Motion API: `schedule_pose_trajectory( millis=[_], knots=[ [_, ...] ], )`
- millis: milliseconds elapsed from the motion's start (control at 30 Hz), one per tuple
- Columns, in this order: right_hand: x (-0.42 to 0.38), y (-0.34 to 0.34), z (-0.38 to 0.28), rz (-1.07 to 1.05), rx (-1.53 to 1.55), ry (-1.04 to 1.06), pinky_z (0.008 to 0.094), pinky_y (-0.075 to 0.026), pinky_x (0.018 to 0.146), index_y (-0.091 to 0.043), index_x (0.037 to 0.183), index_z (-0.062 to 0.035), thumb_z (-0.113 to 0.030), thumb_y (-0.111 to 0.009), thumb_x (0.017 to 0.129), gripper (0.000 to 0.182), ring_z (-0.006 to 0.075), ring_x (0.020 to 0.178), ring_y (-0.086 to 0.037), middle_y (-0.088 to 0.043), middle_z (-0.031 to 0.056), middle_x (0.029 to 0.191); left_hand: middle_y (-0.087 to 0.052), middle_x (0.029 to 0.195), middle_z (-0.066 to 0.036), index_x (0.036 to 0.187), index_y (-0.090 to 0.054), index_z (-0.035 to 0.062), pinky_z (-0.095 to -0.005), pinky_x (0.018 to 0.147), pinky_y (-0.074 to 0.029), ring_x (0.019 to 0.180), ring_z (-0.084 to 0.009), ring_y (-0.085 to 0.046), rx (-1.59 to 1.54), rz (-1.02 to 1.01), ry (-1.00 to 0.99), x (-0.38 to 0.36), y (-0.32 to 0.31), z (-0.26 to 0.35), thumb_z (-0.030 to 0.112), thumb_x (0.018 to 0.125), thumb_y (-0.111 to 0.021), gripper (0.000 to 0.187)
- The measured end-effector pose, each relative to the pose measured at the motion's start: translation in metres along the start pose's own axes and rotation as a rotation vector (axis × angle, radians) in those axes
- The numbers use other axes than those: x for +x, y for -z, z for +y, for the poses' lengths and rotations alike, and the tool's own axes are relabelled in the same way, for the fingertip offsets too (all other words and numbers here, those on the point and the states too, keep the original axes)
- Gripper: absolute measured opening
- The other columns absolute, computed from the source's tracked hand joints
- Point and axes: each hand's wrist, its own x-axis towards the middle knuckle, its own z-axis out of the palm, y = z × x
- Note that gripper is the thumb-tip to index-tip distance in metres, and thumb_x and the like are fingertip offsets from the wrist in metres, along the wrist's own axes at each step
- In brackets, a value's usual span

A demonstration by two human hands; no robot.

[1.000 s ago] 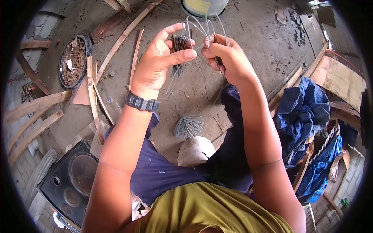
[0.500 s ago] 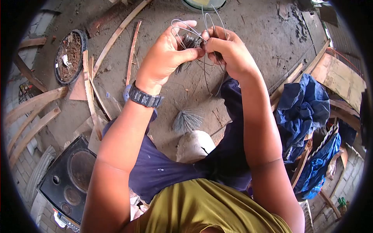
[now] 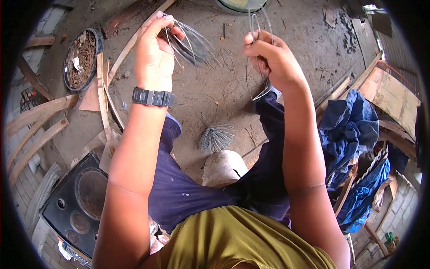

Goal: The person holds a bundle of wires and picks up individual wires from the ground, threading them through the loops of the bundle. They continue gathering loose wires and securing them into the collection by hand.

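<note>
My left hand point(image 3: 154, 56), with a dark watch on its wrist, is closed around a bundle of thin metal wires point(image 3: 191, 46). The wire ends fan out to the right and are partly smeared by motion. Well apart from it, my right hand point(image 3: 275, 58) pinches a few bent wires point(image 3: 254, 21). Their loops stand up above the fingers, and other lengths hang below toward my knee. Between my legs a second bundle of grey wires point(image 3: 216, 138) spreads out beside a whitish rounded object point(image 3: 224, 167).
An oval tub point(image 3: 99, 45) of rusty bits stands at the upper left, near wooden strips point(image 3: 102, 96). A speaker box point(image 3: 58, 219) is at the lower left. Blue cloth point(image 3: 349, 121) and boards point(image 3: 392, 96) lie on the right. A round container point(image 3: 242, 5) stands at the top.
My hands have moved apart. The left went left and up with the wire bundle; the right shifted slightly right and down, keeping a few bent wires.
</note>
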Motion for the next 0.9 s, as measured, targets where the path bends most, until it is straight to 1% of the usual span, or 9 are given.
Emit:
schedule_pose_trajectory(
  millis=[133,267,300,400,433,500,600,633,900],
  knots=[
    [0.006,0.002,-0.006,-0.04,0.238,0.021,0.0243,-0.026,0.049,-0.062,0.093,-0.0098,-0.009,-0.065,0.083,0.01,0.0049,0.051,-0.033,-0.046,-0.0054,0.065,-0.065,0.09,-0.007,0.109,-0.065,-0.0005,-0.0375,0.074,-0.055,0.077,-0.0197,-0.063,0.134,0.081,0.072,-0.011,-0.011,-0.013,0.001,0.087,-0.069,0.022],
    [0.008,0.009,-0.014,-0.027,0.415,0.038,0.0244,-0.027,0.049,-0.059,0.093,-0.012,-0.012,-0.063,0.084,0.01,0.0058,0.053,-0.032,-0.055,-0.001,0.079,-0.066,0.091,-0.005,0.115,-0.064,0.0026,-0.0345,0.074,-0.054,0.078,-0.0181,-0.064,0.146,0.092,0.27,-0.031,-0.02,-0.037,0.005,0.09,-0.071,0.027],
    [0.008,0.013,-0.013,0.008,0.45,0.049,0.0238,-0.028,0.049,-0.056,0.094,-0.0116,-0.012,-0.06,0.084,0.011,0.0059,0.055,-0.034,-0.058,0.0019,0.087,-0.068,0.094,-0.005,0.12,-0.062,0.0043,-0.0337,0.075,-0.054,0.079,-0.0173,-0.065,0.186,0.03,0.325,-0.036,-0.025,-0.04,0.008,0.091,-0.071,0.03],
    [0.014,0.027,-0.013,-0.045,0.574,0.086,0.022,-0.028,0.048,-0.058,0.102,-0.0086,-0.013,-0.053,0.088,0.015,0.005,0.053,-0.033,-0.058,0.0025,0.091,-0.068,0.101,-0.004,0.134,-0.056,0.0038,-0.0293,0.084,-0.052,0.091,-0.0149,-0.065,0.279,-0.18,0.43,-0.05,-0.039,-0.049,0.012,0.089,-0.078,0.05],
    [0.015,0.03,-0.011,-0.017,0.61,0.117,0.0223,-0.027,0.048,-0.057,0.102,-0.0079,-0.013,-0.054,0.087,0.016,0.0055,0.054,-0.033,-0.057,0.0025,0.088,-0.068,0.101,-0.004,0.134,-0.056,0.0038,-0.0293,0.084,-0.052,0.091,-0.0149,-0.065,0.277,-0.184,0.434,-0.055,-0.044,-0.052,0.012,0.089,-0.078,0.05],
    [0.018,0.036,-0.009,-0.016,0.654,0.143,0.0226,-0.027,0.048,-0.056,0.101,-0.0074,-0.013,-0.054,0.086,0.016,0.0058,0.054,-0.034,-0.056,0.0023,0.087,-0.067,0.103,-0.003,0.142,-0.05,0.0022,-0.0273,0.088,-0.051,0.097,-0.0123,-0.063,0.365,-0.431,0.449,-0.066,-0.05,-0.057,0.007,0.085,-0.08,0.064],
    [0.02,0.047,-0.01,0.008,0.716,0.196,0.0232,-0.027,0.047,-0.055,0.096,-0.0077,-0.013,-0.056,0.085,0.013,0.0061,0.054,-0.034,-0.056,0.0029,0.082,-0.067,0.104,-0.003,0.145,-0.047,0.002,-0.0263,0.09,-0.05,0.099,-0.0107,-0.062,0.35,-0.497,0.499,-0.074,-0.05,-0.062,0.002,0.083,-0.08,0.07],
    [0.021,0.05,-0.011,0.032,0.736,0.224,0.0235,-0.027,0.047,-0.053,0.091,-0.0086,-0.013,-0.057,0.083,0.01,0.0061,0.052,-0.034,-0.056,0.0037,0.079,-0.066,0.102,-0.002,0.143,-0.049,0.0026,-0.0256,0.089,-0.051,0.096,-0.0105,-0.063,0.32,-0.483,0.509,-0.075,-0.048,-0.065,0.002,0.084,-0.08,0.067],
    [0.014,0.059,-0.016,0.146,0.806,0.284,0.0249,-0.029,0.047,-0.05,0.086,-0.01,-0.014,-0.056,0.083,0.008,0.0079,0.051,-0.036,-0.053,0.0007,0.075,-0.066,0.095,-0.002,0.136,-0.055,0.0026,-0.0239,0.08,-0.051,0.082,-0.0111,-0.064,0.418,-0.387,0.455,-0.064,-0.044,-0.057,0.003,0.087,-0.077,0.053]
  ],
)
